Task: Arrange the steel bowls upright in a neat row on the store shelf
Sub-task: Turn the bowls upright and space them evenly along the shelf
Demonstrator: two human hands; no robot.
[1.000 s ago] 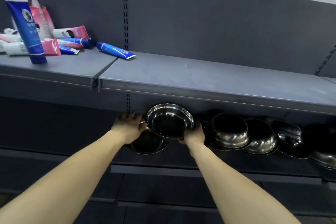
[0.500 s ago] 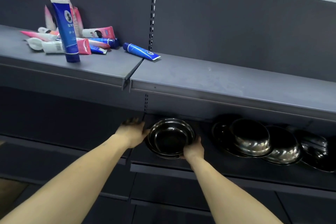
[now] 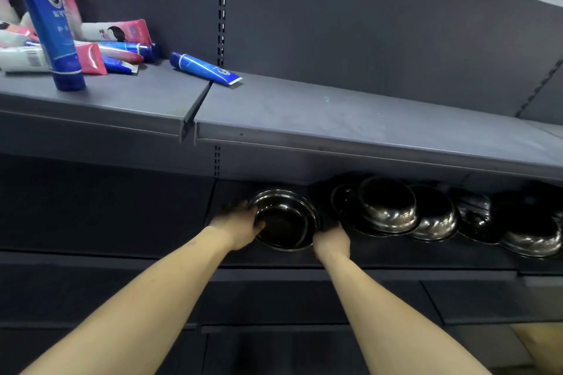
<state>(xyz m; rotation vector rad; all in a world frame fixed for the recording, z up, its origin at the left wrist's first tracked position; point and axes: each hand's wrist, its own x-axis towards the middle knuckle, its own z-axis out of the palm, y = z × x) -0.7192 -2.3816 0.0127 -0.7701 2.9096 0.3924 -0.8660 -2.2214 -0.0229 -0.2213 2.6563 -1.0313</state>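
Note:
A steel bowl (image 3: 285, 219) sits upright, mouth up, on the dark lower shelf (image 3: 380, 259), under the upper shelf. My left hand (image 3: 239, 227) grips its left rim and my right hand (image 3: 330, 240) holds its near right rim. To its right, several steel bowls (image 3: 393, 210) lie overturned and overlapping in a jumble, reaching to the right edge of the view, where one overturned bowl (image 3: 531, 240) rests. The back of the lower shelf is in deep shadow.
The grey upper shelf (image 3: 350, 122) juts out above the bowls. On its left part stand and lie several tubes: an upright blue tube (image 3: 53, 21), pink and white tubes (image 3: 91, 55), and a lone blue tube (image 3: 204, 68) lying by the shelf joint.
The bowl in my hands has come down from above another bowl onto the lower shelf. Both hands stayed on it. The view has shifted.

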